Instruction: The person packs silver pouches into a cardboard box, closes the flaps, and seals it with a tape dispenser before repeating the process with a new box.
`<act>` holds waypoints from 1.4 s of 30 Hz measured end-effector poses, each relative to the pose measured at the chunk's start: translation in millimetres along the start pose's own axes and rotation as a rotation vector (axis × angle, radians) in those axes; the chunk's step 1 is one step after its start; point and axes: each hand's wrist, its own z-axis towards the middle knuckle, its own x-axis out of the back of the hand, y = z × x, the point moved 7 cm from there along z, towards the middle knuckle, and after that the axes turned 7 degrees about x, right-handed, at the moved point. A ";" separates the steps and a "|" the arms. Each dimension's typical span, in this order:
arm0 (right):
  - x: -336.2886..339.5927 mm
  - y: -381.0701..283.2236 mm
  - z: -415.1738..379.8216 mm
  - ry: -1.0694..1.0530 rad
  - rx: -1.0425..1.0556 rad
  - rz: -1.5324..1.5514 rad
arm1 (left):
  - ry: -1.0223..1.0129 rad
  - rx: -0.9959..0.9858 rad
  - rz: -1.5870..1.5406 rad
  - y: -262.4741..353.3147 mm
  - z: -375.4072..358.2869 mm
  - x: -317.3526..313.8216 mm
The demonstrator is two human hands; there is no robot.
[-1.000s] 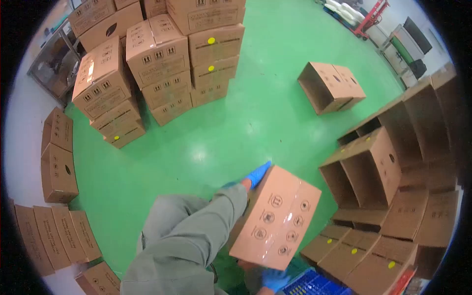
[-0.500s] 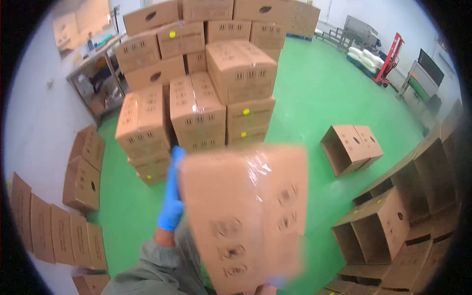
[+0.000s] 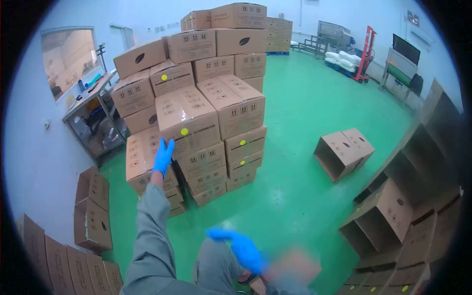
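A taped cardboard carton (image 3: 194, 129) with a yellow dot on its front sits on top of the middle front stack. My left hand (image 3: 163, 156), in a blue glove, is at its lower left front corner with fingers spread; whether it touches the carton is hard to tell. Lower down, my right hand (image 3: 241, 250), also gloved in blue, hangs over my knee, apart from the cartons. Its fingers are stretched out and nothing shows in them. To the right of the placed carton stands another closed carton (image 3: 241, 110), and a lower one (image 3: 140, 152) is at its left.
More closed cartons (image 3: 191, 46) are piled behind. Open-ended cartons (image 3: 344, 150) lie on the green floor (image 3: 290, 196) and along the right side (image 3: 378, 221). Flat-sided cartons (image 3: 78, 268) line the left wall. A metal table (image 3: 93, 98) and a red lifter (image 3: 366, 54) stand farther off.
The carton that was in front of me in my hands now rests on the middle stack. My right hand has let go and is lower; my left hand has moved forward to the stack.
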 end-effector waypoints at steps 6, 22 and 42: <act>0.7 109.1 -367.4 0.113 -1.256 -0.624 | -0.183 -0.196 -0.283 -28.3 -63.6 -53.0; 84.0 -7.8 -452.0 0.738 -0.962 -0.708 | -0.551 -0.502 0.400 -24.0 -479.6 -173.3; 152.3 -84.6 -469.8 1.209 -0.965 -0.272 | -1.514 0.751 -0.569 144.0 -729.8 -956.2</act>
